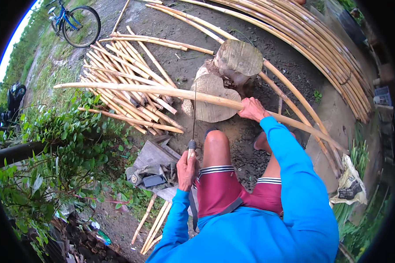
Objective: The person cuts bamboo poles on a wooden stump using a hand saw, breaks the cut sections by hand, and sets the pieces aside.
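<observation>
My left hand [188,170] is closed round the handle of a long-bladed knife [193,119], held upright beside my left knee. Its thin blade, seen nearly edge-on, crosses in front of a long pale cane pole [151,89]; I cannot tell whether they touch. Gripping that pole is my right hand [253,109], with the fingers wrapped over it. The pole runs from the far left, over a heart-shaped wooden block [215,107], to the lower right past my right forearm. Behind that block stands a second sawn log block [239,57].
A heap of short cut canes [123,72] lies at left. Long canes [303,35] are bundled at upper right, with loose poles nearer. Leafy plants [61,153] crowd the left, beside a cloth bag [149,175]. A sack [350,186] lies right; a blue bicycle [77,24] stands far left.
</observation>
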`<state>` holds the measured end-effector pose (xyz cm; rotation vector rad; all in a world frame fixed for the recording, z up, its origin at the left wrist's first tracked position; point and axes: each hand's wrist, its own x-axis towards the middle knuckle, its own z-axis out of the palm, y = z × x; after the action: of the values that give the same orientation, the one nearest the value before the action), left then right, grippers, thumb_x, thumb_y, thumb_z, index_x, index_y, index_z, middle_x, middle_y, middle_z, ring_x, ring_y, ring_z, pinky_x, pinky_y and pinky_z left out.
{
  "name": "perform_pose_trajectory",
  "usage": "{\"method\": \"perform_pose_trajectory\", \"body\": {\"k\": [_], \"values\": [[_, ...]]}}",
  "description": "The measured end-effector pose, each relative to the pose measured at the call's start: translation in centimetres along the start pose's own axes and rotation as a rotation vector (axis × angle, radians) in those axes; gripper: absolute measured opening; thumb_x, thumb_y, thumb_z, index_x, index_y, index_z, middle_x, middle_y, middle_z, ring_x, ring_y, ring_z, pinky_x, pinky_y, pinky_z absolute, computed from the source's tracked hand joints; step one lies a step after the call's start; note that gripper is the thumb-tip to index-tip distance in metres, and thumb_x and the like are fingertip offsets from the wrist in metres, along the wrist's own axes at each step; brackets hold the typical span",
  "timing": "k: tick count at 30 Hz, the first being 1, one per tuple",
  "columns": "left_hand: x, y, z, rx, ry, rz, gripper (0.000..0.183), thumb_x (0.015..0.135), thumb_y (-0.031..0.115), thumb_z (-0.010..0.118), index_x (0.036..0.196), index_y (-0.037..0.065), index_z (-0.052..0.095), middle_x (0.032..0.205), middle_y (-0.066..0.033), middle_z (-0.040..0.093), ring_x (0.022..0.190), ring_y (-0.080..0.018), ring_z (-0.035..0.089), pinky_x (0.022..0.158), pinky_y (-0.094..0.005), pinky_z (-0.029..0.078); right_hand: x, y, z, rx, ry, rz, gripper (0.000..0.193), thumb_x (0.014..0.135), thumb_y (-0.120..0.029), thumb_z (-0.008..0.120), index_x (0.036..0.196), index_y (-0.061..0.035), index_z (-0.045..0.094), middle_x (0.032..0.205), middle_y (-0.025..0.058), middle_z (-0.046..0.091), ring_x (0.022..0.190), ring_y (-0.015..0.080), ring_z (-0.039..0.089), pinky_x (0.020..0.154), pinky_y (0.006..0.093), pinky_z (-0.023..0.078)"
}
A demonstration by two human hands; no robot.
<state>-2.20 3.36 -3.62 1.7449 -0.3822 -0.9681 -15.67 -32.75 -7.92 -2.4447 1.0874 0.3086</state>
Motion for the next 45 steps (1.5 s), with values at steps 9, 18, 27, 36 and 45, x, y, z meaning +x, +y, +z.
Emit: {"method": "perform_pose_trajectory", "body": {"k": [9, 18, 27, 36, 45], "values": [[1.8, 4.8, 2.8, -0.225, -0.075, -0.066, 0.042, 0.103, 0.049, 0.055, 0.103, 0.006, 0.059, 0.063, 0.0011, 0.049, 0.047, -0.0087, 0.045, 0.043, -0.0242, 0.038, -3.6, 1.0, 0.3, -0.029, 0.424, -0.367, 0.046, 0.075, -0.017, 0.074, 0.113, -0.0011, 0.054, 0.114, 0.0188, 0.051, 0.107, 0.0414, 0.056, 0.093, 0.0517, 0.051], [4.5, 3.6, 8.1, -0.378, -0.112, -0.108, 0.030, 0.102, 0.038, 0.057, 0.105, 0.008, 0.056, 0.066, -0.0015, 0.050, 0.046, -0.0112, 0.047, 0.042, -0.0272, 0.042, -6.3, 0.4, -0.5, 0.078, 0.381, -0.355, 0.056, 0.079, -0.018, 0.073, 0.129, -0.0023, 0.054, 0.123, 0.0174, 0.055, 0.113, 0.0396, 0.057, 0.099, 0.0497, 0.051], [5.8, 2.5, 8.3, -0.445, -0.110, -0.050, 0.022, 0.105, 0.027, 0.056, 0.104, 0.005, 0.055, 0.064, -0.0028, 0.048, 0.045, -0.0132, 0.046, 0.042, -0.0304, 0.047, -6.9, 0.9, 0.2, 0.067, 0.485, -0.403, 0.055, 0.075, -0.014, 0.066, 0.126, -0.0005, 0.054, 0.120, 0.0161, 0.053, 0.110, 0.0373, 0.056, 0.091, 0.0531, 0.053], [4.8, 2.7, 7.3, -0.389, -0.028, -0.042, 0.034, 0.102, 0.039, 0.059, 0.105, 0.005, 0.057, 0.066, -0.0022, 0.050, 0.049, -0.0118, 0.050, 0.043, -0.0281, 0.048, -4.0, 4.3, -0.8, 0.129, 0.226, -0.381, 0.048, 0.084, -0.028, 0.074, 0.123, -0.0050, 0.058, 0.113, 0.0189, 0.059, 0.107, 0.0408, 0.062, 0.091, 0.0507, 0.052], [2.5, 2.6, 6.9, -0.232, -0.084, 0.090, 0.035, 0.106, 0.038, 0.051, 0.108, 0.004, 0.060, 0.067, -0.0010, 0.052, 0.051, -0.0098, 0.051, 0.048, -0.0257, 0.044, -2.5, 4.5, -0.8, -0.043, -0.069, 0.104, 0.039, 0.075, -0.041, 0.073, 0.098, -0.0093, 0.078, 0.095, 0.0248, 0.075, 0.094, 0.0458, 0.071, 0.086, 0.0530, 0.058]]}}
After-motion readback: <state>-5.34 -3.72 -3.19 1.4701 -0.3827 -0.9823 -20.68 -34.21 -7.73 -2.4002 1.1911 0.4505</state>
